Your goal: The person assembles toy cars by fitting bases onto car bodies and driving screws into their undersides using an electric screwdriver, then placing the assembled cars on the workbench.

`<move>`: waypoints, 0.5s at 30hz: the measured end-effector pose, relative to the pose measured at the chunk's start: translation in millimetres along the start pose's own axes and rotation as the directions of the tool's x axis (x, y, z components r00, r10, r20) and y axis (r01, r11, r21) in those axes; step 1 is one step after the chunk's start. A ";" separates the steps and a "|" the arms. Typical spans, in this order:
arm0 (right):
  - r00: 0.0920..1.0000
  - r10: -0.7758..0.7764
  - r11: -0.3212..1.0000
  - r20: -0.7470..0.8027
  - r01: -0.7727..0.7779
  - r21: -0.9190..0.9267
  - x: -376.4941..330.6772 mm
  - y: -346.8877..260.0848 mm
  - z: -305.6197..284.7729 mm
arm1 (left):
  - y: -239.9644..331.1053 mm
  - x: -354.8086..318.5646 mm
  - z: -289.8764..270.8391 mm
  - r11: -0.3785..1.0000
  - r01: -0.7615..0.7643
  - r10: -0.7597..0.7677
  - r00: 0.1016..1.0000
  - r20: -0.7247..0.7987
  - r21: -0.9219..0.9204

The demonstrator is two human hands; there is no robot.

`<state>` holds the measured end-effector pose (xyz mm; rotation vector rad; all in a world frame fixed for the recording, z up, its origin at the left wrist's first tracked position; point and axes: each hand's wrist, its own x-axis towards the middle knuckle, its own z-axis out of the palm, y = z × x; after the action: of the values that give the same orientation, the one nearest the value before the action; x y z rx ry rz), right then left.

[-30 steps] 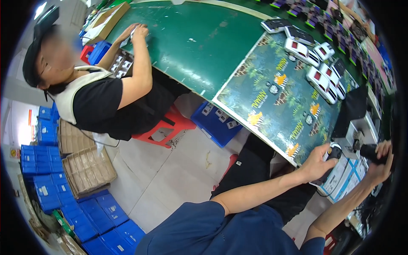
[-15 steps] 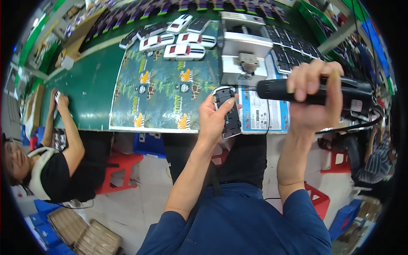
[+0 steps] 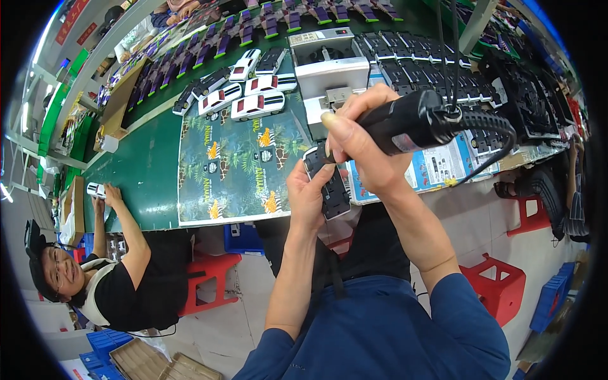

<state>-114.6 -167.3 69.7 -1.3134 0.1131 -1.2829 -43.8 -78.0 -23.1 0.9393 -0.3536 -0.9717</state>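
Moved since the earlier frame: black driver (image 3: 405, 120), in the right hand (image 3: 373, 152), brought in from well right of the left hand (image 3: 307, 196) to just over the upper end of the toy car (image 3: 335, 196); the view has also swung.
Green bench (image 3: 145, 183): before both hands, running off to the left.
Patterned mat (image 3: 240, 183): on the bench, ahead and left of the left hand.
Black chassis parts (image 3: 411, 63): in rows, beyond the right hand and to its right.
Silver machine (image 3: 332, 73): directly ahead of both hands, partly covered by the right.
White cars (image 3: 258, 106): loosely clustered ahead and left of the left hand, some black pieces among them.
Driver, grip: right fingers and thumb wrapped round its front, body slanted; tip hidden, contact cannot be told.
Driver cord (image 3: 510, 139): looping down, right of the right hand.
Risk: likely a skidding tip or scratched base, from the slant; a twist or drop, should the left thumb slip; a tug, should the cord catch the bench edge.
Toy car, location: in the left hand, below the right, dark underside up, thumb clamped across it, lower end past the bench edge.
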 end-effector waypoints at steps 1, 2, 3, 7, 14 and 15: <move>0.999 0.005 0.999 0.040 -0.004 -0.035 0.4 -0.3 -1.1 | 0.2 -0.2 0.5 1.000 -0.005 0.005 1.000 -0.003 0.013; 0.977 -0.093 0.982 0.193 0.122 -0.146 4.8 0.2 -3.1 | 1.6 0.1 1.1 1.000 -0.006 0.006 1.000 -0.005 0.024; 0.976 -0.070 0.986 0.207 0.100 -0.137 6.1 0.3 -3.8 | 1.2 0.2 1.1 0.999 -0.012 0.012 1.000 -0.005 0.037; 0.994 0.068 0.997 0.083 -0.072 0.040 3.2 9.3 1.0 | 0.6 1.5 -4.0 0.999 0.039 -0.039 0.999 0.012 0.001; 0.959 0.027 0.999 0.283 -0.019 -0.034 8.5 14.0 -4.6 | 4.9 5.0 -5.3 0.999 0.048 -0.048 0.999 -0.025 -0.002; 0.979 0.094 0.994 0.180 -0.103 0.040 6.0 10.9 1.3 | 5.2 4.3 -5.5 0.999 0.042 -0.042 0.999 -0.022 0.012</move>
<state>-104.7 -173.6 65.5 -1.3573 0.0201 -1.0733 -35.0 -77.5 -22.6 0.9714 -0.3233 -0.9976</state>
